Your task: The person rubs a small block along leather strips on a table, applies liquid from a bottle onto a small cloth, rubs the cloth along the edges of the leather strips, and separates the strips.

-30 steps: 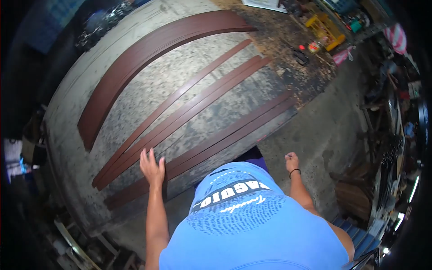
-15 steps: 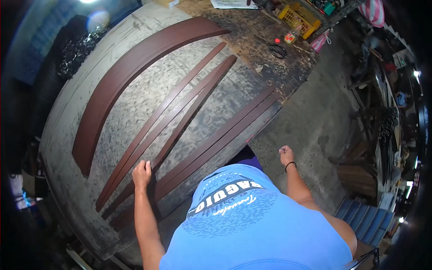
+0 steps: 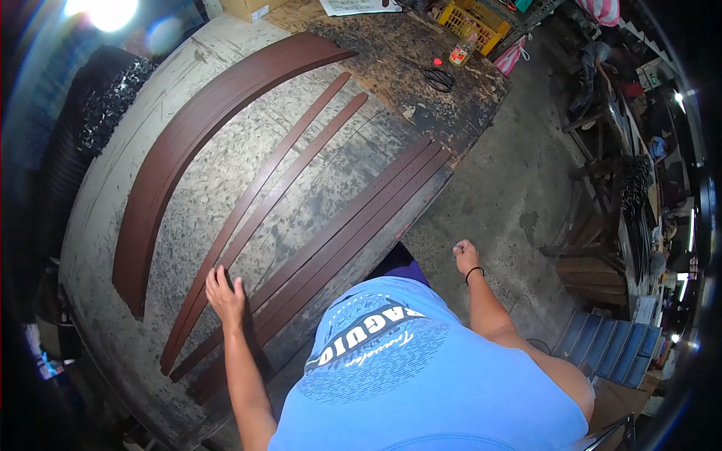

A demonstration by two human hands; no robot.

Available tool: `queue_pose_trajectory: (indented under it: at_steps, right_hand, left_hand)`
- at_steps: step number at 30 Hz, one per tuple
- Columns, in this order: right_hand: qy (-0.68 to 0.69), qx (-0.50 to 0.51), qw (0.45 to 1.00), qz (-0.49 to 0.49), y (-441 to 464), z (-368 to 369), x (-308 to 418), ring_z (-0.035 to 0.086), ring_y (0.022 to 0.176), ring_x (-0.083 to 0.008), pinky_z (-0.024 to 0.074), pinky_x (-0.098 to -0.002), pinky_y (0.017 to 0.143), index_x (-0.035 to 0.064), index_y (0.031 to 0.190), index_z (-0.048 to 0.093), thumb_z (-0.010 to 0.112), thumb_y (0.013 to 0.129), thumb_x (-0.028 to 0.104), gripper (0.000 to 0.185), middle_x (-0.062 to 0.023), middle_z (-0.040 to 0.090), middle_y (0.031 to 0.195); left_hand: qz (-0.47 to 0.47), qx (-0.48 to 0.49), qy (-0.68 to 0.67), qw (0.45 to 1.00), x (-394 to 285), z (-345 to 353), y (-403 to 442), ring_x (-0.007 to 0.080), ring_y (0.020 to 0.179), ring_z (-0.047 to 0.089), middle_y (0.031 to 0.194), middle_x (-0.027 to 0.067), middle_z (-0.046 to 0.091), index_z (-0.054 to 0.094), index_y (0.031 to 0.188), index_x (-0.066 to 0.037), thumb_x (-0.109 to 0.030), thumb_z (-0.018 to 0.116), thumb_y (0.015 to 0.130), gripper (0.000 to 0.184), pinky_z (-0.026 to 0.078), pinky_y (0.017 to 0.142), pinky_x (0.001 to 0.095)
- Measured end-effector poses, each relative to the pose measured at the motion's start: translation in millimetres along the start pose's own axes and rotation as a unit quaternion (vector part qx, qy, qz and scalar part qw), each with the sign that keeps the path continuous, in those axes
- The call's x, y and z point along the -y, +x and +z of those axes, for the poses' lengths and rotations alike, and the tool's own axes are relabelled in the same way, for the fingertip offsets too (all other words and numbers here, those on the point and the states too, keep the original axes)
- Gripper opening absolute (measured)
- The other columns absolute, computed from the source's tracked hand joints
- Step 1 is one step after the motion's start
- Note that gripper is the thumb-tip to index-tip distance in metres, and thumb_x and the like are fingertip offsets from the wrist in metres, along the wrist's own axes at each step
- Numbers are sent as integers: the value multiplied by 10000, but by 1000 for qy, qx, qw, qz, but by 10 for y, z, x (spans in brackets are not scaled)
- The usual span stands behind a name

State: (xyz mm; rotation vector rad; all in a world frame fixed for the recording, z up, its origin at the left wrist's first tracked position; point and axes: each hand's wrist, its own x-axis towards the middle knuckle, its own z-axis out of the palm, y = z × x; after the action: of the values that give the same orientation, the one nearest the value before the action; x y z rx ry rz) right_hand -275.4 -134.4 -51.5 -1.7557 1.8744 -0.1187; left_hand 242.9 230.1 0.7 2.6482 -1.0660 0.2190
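My left hand [image 3: 227, 299] is spread open over the table, its fingertips at the lower part of a brown leather strap [image 3: 282, 188]. Another similar strap [image 3: 259, 177] lies alongside; both have rounded far ends and converge near the bottom. To their right, three brown straps [image 3: 353, 218] lie side by side along the table's near edge, with small holes visible toward their far ends. My right hand [image 3: 466, 258] is off the table, over the floor, fingers closed around something small that I cannot make out.
A wide curved stack of brown strips [image 3: 192, 143] lies on the worn table [image 3: 188, 248]. Scissors [image 3: 438, 80], a bottle [image 3: 462, 52] and a yellow crate [image 3: 475, 28] are at the far end. A blue slatted object [image 3: 605, 349] stands on the floor at right.
One strap has moved from the middle group to the right-hand group, which now holds three. My left hand has opened from a pinch and shifted left. The view has shifted slightly.
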Motion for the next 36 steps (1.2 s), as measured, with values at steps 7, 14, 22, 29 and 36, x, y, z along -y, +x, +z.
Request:
queue_pose_trajectory:
  at_steps: [7, 14, 22, 29, 36]
  right_hand:
    - [29, -12, 999, -9, 52, 51, -126, 662, 786, -224, 518, -353, 754, 24, 938, 663, 698, 853, 121, 134, -117, 687, 823]
    - [4, 31, 999, 37, -1, 5, -270, 681, 929, -328, 514, -410, 842, 35, 1016, 659, 681, 892, 161, 178, -171, 706, 944]
    - [14, 3, 1000, 0, 92, 115, -397, 617, 753, -174, 500, -331, 731, 29, 925, 639, 682, 875, 117, 110, -67, 654, 797]
    - [8, 3, 1000, 5, 80, 55, -265, 649, 845, -251, 509, -372, 791, 33, 963, 651, 690, 871, 137, 144, -117, 680, 873]
    - [32, 28, 999, -4, 286, 125, -553, 683, 929, -333, 519, -415, 849, 26, 1003, 660, 689, 868, 129, 172, -175, 707, 941]
  left_hand:
    - [-29, 85, -21, 996, 388, 246, 362, 352, 1151, 539, 1194, 126, 593, 599, 1232, -100, -200, 661, 904, 348, 439, 969, 467]
    - [24, 75, 46, 996, 273, 233, 323, 338, 1106, 578, 1153, 109, 629, 606, 1181, -83, -196, 619, 951, 256, 467, 921, 435]
    - [-86, 171, -106, 976, -16, 51, 397, 412, 844, 650, 898, 179, 686, 636, 906, -85, -338, 598, 957, 260, 498, 724, 500]
    - [-15, 197, -169, 966, -401, 77, 209, 384, 892, 639, 942, 156, 652, 648, 906, -59, -256, 671, 903, 199, 510, 775, 449]
    - [-15, -67, 73, 995, 51, 300, 496, 373, 1129, 556, 1212, 158, 593, 585, 1268, -85, -194, 667, 894, 398, 439, 980, 447]
